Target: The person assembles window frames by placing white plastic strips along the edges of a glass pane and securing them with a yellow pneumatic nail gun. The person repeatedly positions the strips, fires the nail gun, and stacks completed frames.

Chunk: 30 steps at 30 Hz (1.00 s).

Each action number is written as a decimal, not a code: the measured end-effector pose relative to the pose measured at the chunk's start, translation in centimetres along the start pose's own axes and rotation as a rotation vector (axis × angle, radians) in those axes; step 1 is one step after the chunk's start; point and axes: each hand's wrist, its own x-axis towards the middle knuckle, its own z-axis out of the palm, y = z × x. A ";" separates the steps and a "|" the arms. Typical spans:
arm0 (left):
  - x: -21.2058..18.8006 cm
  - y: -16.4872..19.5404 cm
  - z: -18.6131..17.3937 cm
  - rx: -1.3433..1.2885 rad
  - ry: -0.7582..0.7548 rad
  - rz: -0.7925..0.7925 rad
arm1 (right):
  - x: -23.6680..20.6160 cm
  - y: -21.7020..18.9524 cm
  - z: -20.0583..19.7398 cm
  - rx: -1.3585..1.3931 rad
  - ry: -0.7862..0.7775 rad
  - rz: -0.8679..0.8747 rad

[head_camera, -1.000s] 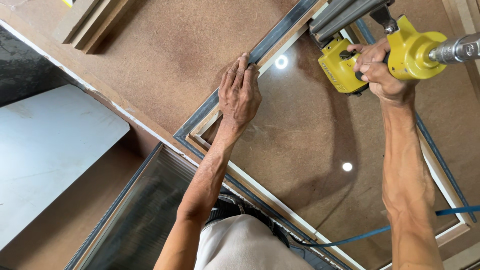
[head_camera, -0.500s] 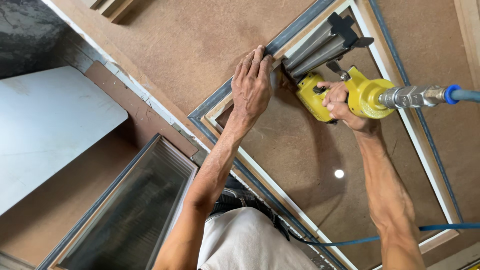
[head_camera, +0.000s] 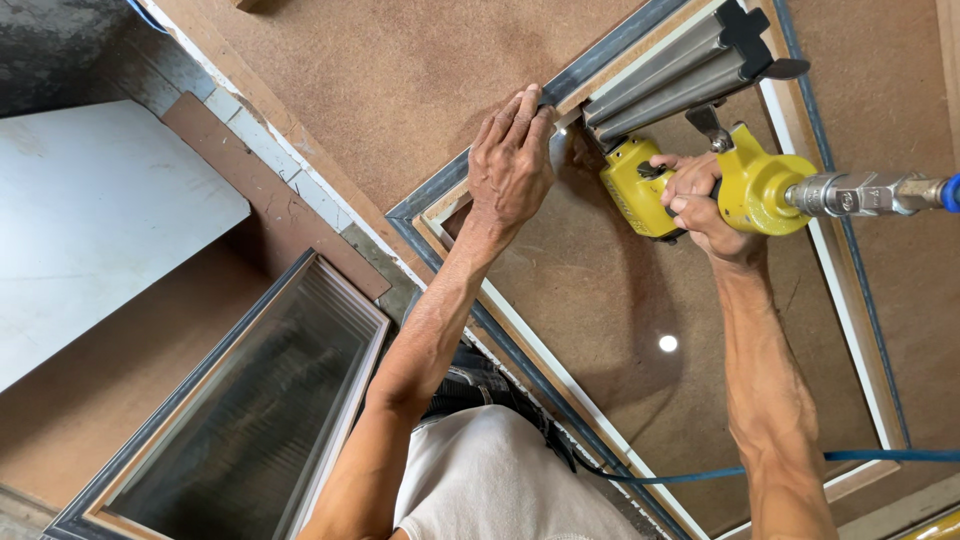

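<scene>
Nail gun (head_camera: 690,170), yellow, sits nose-down at frame (head_camera: 440,195) corner on brown tabletop (head_camera: 380,90). Your right hand (head_camera: 700,205) wraps grip, fingers closed tight. Left hand (head_camera: 510,160) presses flat on frame edge, fingers extended. Tool looks heavy, rigid; hold by handle. Frame likely thin, light.

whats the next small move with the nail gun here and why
Probably squeeze the trigger, keeping the gun steady. The right hand grips the yellow nail gun with its nose set against the frame rail beside the left hand, whose fingers press that rail down flat. First, the fingertips might slide a touch away from the nose, since they sit close to it.
</scene>
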 end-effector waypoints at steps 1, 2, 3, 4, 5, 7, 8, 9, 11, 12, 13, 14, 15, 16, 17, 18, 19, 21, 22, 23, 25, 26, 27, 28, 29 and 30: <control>-0.2 -0.1 0.1 0.006 0.003 0.000 | -0.1 0.1 -0.1 -0.002 -0.005 -0.006; -0.3 -0.2 0.3 0.011 0.007 -0.001 | -0.1 0.2 -0.2 -0.013 -0.003 0.004; -0.3 -0.3 0.5 0.017 0.012 -0.001 | -0.2 0.2 -0.3 -0.023 -0.002 0.013; -0.3 -0.3 0.8 0.017 0.011 0.000 | -0.3 0.2 -0.2 -0.034 -0.001 0.022; -0.2 -0.3 1.0 0.016 0.012 0.002 | -0.3 0.1 -0.1 -0.035 -0.004 0.024; 0.2 -0.2 1.0 0.000 -0.008 -0.012 | -0.6 -0.2 0.4 -0.039 -0.013 0.031; 0.3 -0.1 0.8 -0.015 -0.026 -0.025 | -0.8 -0.4 0.9 -0.045 -0.015 0.031; 0.3 -0.1 0.2 -0.028 -0.042 -0.039 | -1.0 -0.6 1.6 -0.050 -0.020 0.030; -0.2 -0.4 -1.8 -0.001 -0.042 -0.019 | -1.7 -0.7 3.2 -0.049 -0.022 0.032; -0.7 -0.5 -3.0 0.015 -0.043 -0.013 | -2.2 -0.8 4.2 -0.043 -0.015 0.039; -1.6 -0.8 -4.6 0.016 -0.051 -0.029 | -2.8 -0.8 5.4 -0.033 -0.009 0.053; -3.0 -1.4 -6.6 0.016 -0.062 -0.048 | -3.3 -0.7 6.4 -0.016 -0.012 0.075; -4.3 -2.1 -8.5 0.019 -0.072 -0.064 | -3.7 -0.6 7.5 0.003 -0.014 0.093; -5.4 -2.6 -10.0 0.004 -0.049 -0.076 | -4.0 -0.4 8.4 0.018 -0.012 0.104; -6.2 -3.2 -11.0 -0.016 -0.021 -0.084 | -4.2 -0.2 9.3 0.011 -0.034 0.098; -6.9 -3.6 -11.7 -0.036 0.007 -0.095 | -4.4 -0.1 10.2 0.003 -0.059 0.095; -7.5 -4.0 -12.1 -0.048 0.024 -0.080 | -4.5 0.1 10.9 -0.005 -0.084 0.095; -8.1 -4.7 -12.2 -0.075 0.055 -0.052 | -4.6 0.2 12.2 -0.029 -0.104 0.105; -8.2 -4.9 -12.0 -0.078 0.057 -0.054 | -4.6 0.2 12.8 -0.042 -0.113 0.113; -8.2 -5.0 -11.7 -0.081 0.060 -0.053 | -4.6 0.2 13.3 -0.038 -0.098 0.112; -8.3 -5.3 -11.2 -0.086 0.064 -0.049 | -4.6 0.0 13.9 -0.028 -0.064 0.101; -8.3 -5.3 -11.1 -0.089 0.060 -0.053 | -4.6 -0.1 14.1 -0.028 -0.061 0.096; -8.4 -5.4 -11.0 -0.093 0.053 -0.054 | -4.6 -0.2 14.2 -0.026 -0.054 0.091; -8.4 -5.5 -11.0 -0.091 0.058 -0.054 | -4.6 -0.2 14.3 -0.025 -0.044 0.084; -8.5 -5.5 -10.9 -0.090 0.063 -0.051 | -4.6 -0.2 14.3 -0.008 -0.037 0.070; -8.6 -5.5 -10.9 -0.087 0.068 -0.050 | -4.7 -0.1 14.3 0.011 -0.032 0.058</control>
